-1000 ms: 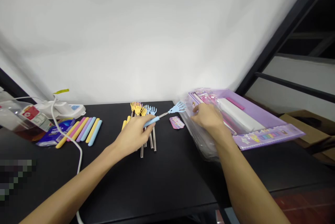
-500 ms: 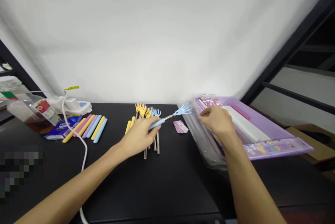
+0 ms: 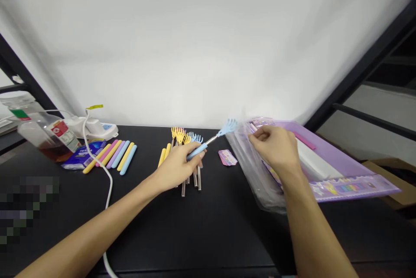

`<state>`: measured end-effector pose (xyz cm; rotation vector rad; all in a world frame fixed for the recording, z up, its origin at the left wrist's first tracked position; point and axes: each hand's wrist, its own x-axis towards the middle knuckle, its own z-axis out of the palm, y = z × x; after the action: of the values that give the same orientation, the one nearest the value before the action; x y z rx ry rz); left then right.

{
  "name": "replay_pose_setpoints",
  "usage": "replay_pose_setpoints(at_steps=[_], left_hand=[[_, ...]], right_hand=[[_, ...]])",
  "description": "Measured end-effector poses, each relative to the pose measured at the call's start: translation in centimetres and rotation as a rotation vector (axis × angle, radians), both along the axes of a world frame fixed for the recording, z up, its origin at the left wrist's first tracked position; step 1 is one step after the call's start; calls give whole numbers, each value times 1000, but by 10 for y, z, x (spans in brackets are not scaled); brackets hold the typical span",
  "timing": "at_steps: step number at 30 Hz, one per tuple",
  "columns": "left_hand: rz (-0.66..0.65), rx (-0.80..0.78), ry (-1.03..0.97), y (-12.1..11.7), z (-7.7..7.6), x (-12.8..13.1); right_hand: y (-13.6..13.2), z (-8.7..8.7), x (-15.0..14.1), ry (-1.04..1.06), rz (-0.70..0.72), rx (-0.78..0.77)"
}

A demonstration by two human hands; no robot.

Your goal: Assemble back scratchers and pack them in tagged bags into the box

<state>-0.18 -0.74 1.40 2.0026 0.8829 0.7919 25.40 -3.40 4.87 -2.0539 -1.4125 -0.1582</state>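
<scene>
My left hand is closed around the blue handle of a telescopic back scratcher. Its blue claw head points right, towards a stack of clear plastic bags. At that stack, my right hand pinches thin clear film that appears to be a plastic bag; the film is faint and blurred near the claw. Beneath and behind my left hand lie several more back scratchers with yellow and blue claws and metal rods. Small pink and purple cards rest between the hands.
Several coloured handles lie in a row at left, beside a blue packet, a jar of dark liquid and a power strip. A white cable crosses the table. At right is a purple display box.
My right hand has turned slightly, and hazy film now shows beside the claw head. The claw tilts a little higher. The whole view has shifted slightly.
</scene>
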Motion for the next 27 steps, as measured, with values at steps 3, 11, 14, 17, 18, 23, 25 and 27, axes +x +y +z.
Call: replay_pose_setpoints(at_steps=[3,11,14,17,18,23,25,27], left_hand=[[-131,-355,-333,-1,0,3],[-250,-781,-724,0,4,1],[-182,-820,-780,3,2,0],[-126,-819,-789,3,1,2],[-120,-822,-795,3,1,2],[-68,-834,-834,0,-1,7],[-71,-805,-868,-2,-2,10],[-98,-784,-896,-4,-2,12]], right_hand=[[-3,-1,-27,268,339,200],[1,-21,-70,596,911,-43],[3,-25,-70,552,1003,-57],[3,-30,-77,472,988,-76],[3,-31,-80,469,958,-71],[4,-38,-88,562,897,6],[4,-39,-90,585,897,-8],[4,-41,-91,615,935,-53]])
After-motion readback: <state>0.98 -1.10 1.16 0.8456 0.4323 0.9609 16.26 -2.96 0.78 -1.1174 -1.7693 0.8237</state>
